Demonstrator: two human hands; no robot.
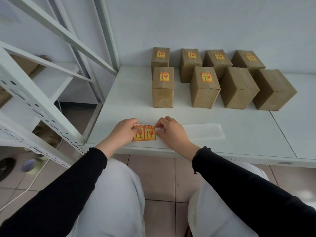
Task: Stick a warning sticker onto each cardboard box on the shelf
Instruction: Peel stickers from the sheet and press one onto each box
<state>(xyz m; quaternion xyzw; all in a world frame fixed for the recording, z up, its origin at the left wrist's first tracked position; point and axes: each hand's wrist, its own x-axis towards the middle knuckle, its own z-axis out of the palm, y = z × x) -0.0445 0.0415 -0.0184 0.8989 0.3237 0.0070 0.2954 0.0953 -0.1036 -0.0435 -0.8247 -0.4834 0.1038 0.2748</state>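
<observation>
Several cardboard boxes stand in two rows on the white shelf [239, 134]. Most carry a red-and-yellow warning sticker on top, such as the front-left box [163, 86]. Two front-right boxes, one [238, 87] and another [273, 89], have bare tops. Near the front edge lies a white backing strip [201, 132] with two warning stickers [144, 132] at its left end. My left hand [124, 131] presses down on the left sticker. My right hand [171, 130] pinches the upper right corner of the right sticker.
A white metal shelving frame [42, 106] stands at the left, with brown items behind it. A white cable [30, 185] runs over the tiled floor. My knees in light trousers sit below the shelf edge. A white wall backs the boxes.
</observation>
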